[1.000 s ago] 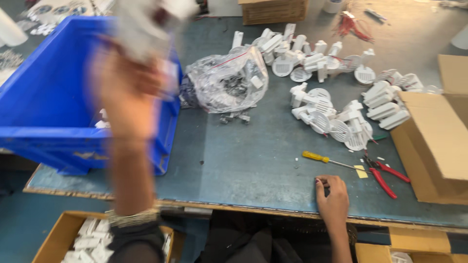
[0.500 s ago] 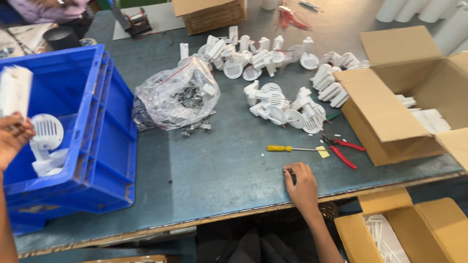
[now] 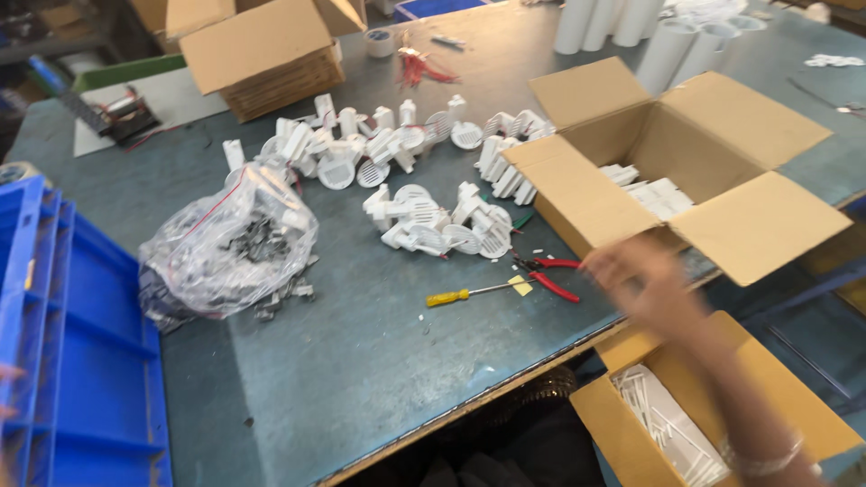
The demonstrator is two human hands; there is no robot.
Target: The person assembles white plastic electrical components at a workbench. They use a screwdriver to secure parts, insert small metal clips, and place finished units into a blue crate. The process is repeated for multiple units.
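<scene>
Our right hand (image 3: 645, 284) hangs blurred at right of centre, over the surface's (image 3: 361, 361) near edge, just beside the red pliers (image 3: 550, 275) and the front flap of the open box (image 3: 686, 171). Its fingers look loosely spread and hold nothing, though the blur keeps us from being sure. Our left hand is out of the frame. The pliers and a yellow screwdriver (image 3: 469, 293) lie close to the front edge, probably for easy reach. White parts (image 3: 433, 221) sit heaped mid-frame, a clear bag (image 3: 230, 248) of metal bits left of them, a blue crate (image 3: 81, 361) at lower left. A second box (image 3: 704, 415) of white pieces stands below the edge, lower right.
</scene>
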